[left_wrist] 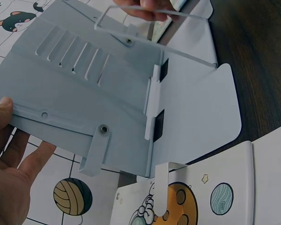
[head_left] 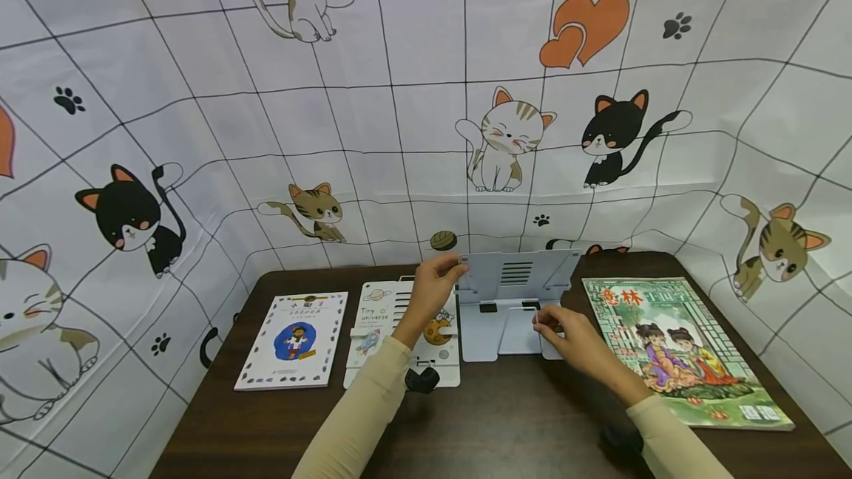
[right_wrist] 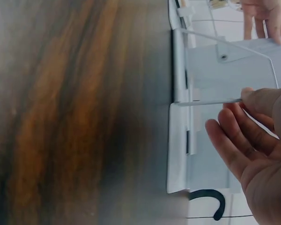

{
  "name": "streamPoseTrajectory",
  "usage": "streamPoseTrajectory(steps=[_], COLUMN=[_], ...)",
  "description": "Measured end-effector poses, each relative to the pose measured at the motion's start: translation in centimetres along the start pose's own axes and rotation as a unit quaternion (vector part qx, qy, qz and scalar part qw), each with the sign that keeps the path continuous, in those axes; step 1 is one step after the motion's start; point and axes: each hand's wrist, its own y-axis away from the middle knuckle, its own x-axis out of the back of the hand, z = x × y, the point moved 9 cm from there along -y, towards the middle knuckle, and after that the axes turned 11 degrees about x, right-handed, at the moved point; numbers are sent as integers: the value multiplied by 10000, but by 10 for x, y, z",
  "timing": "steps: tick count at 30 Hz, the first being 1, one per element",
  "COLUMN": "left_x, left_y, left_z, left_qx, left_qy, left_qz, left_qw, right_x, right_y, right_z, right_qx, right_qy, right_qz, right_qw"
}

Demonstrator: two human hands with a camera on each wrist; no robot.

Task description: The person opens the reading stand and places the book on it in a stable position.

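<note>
1. Currently, the grey stand [head_left: 482,281] is unfolded at the back of the dark surface [head_left: 506,420], between a white board and a magazine.
2. Its plate [left_wrist: 61,89] stands up along the hinge, with a row of slots [left_wrist: 74,56] cut through it; its base [left_wrist: 201,103] lies flat on the surface.
3. The left hand [head_left: 435,279] pinches the plate's upper left corner, thumb on one face and fingers behind the edge.
4. The right hand [head_left: 566,335] is partly closed, thumb and forefinger pinching the clear wire [left_wrist: 182,53], the remaining fingers loosely bent.
5. That wire forms a loop lifted off the base, its two ends meeting the base near the front edge.
6. Two black patches [left_wrist: 158,125] sit along the hinge, and a small bracket [left_wrist: 97,147] is riveted to the plate.
7. Just beside the stand lies the board [head_left: 379,324], printed "Tiny universe", with planets and slits.
8. Farther left, a white book [head_left: 291,309] lies flat, a round blue picture on its cover.
9. At the right, the magazine [head_left: 685,350] also lies flat, green with two figures.
10. Behind everything hangs a white cloth [head_left: 413,124] printed with cats, hearts and paws.
</note>
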Motion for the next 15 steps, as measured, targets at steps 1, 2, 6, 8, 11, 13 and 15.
streamPoseTrajectory(steps=[1,2,6,8,11,13,15], left_x=[1,1,2,3,2,2,1], left_y=[0,1,2,3,5,7,10], left_z=[0,1,0,-1,1,2,3], left_qx=[4,12,22,26,19,16,-12], left_qy=[14,20,21,13,-33,-84,-139], left_qz=[10,19,51,72,91,100,92], left_qw=[10000,10000,10000,10000,10000,9999,9999], right_x=[-1,-3,-10,-13,-17,-20,-22], right_y=[-1,-2,-6,-7,-8,-7,-7], right_z=[4,7,19,24,29,33,36], right_qx=[-71,-154,-467,-637,-863,-1041,-1149], right_qy=[52,87,79,-2,-174,-301,-380], right_qz=[0,-9,-108,-142,-216,-258,-308], right_qw=[10000,9998,9988,9979,9959,9938,9922])
